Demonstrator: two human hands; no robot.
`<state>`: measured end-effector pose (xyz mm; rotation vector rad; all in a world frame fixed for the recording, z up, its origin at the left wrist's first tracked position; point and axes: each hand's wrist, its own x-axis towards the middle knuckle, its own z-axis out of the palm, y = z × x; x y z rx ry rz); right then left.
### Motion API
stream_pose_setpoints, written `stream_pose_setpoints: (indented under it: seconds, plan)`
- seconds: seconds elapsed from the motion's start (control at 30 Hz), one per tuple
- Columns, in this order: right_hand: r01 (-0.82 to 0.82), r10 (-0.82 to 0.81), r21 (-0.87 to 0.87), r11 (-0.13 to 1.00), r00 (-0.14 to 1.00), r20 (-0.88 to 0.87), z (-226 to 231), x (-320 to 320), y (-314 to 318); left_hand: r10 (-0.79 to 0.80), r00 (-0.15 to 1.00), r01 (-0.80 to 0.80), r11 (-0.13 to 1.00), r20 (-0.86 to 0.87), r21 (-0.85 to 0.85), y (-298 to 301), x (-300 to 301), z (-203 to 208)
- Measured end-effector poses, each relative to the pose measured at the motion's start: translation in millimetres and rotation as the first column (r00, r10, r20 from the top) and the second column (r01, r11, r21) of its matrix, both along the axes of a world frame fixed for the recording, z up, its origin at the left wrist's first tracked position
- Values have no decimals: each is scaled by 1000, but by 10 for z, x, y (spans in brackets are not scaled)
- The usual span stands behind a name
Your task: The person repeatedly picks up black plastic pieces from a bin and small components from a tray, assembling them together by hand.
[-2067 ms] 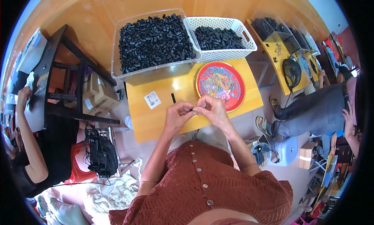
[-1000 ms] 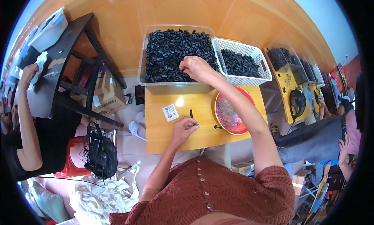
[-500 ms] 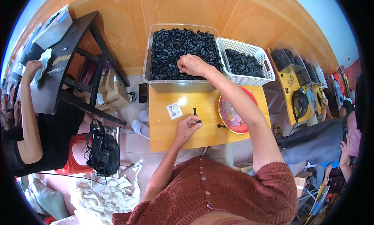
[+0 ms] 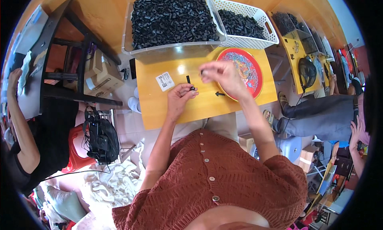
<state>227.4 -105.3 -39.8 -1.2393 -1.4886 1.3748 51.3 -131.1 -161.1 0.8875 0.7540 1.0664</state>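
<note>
My left hand [image 4: 178, 100], low over the yellow table, pinches a small black plastic piece [image 4: 192, 88] between thumb and fingertips. A short black bar [image 4: 188, 79] shows just beyond those fingers; I cannot tell whether it is held or lies on the table. My right hand [image 4: 228, 77], slightly blurred, is closed on a small dark part [image 4: 204, 73], in front of the red round tray [image 4: 259, 72]. Many black plastic parts [image 4: 173, 20] fill the clear bin at the back. Another small black piece [image 4: 220, 94] lies on the table by the tray.
A white perforated basket [image 4: 255, 42] of black parts stands right of the clear bin [image 4: 131, 46]. A white printed label [image 4: 164, 81] lies on the yellow table [image 4: 159, 114]. People sit left and right. A black fan [image 4: 307, 72] stands on the right-hand table.
My right hand has come out of the clear bin toward my left hand, now with a small dark part in its fingers. The view has tilted down. My left hand keeps its pinch.
</note>
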Motion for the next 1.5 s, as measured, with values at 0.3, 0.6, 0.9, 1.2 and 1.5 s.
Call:
stream_pose_setpoints:
  seconds: [0.3,0.6,0.9,1.2,1.5]
  plan:
    - [124,-131,104,987,989,64,-540,-139,-392,3,999,-2,1000,-42,21,-70,0,34]
    - [66,-111,170,983,956,272,-484,-167,-353,-21,996,23,999,-92,29,-49,-1,35]
    - [-18,-67,216,976,924,377,-558,-150,-321,-46,993,49,999,-106,20,-54,0,10]
    - [-50,-104,339,940,901,421,-563,-170,-337,-44,993,46,999,-111,20,-76,4,1]
    - [-100,-30,255,962,887,461,-496,-129,-345,-58,989,65,997,-137,44,-85,21,15]
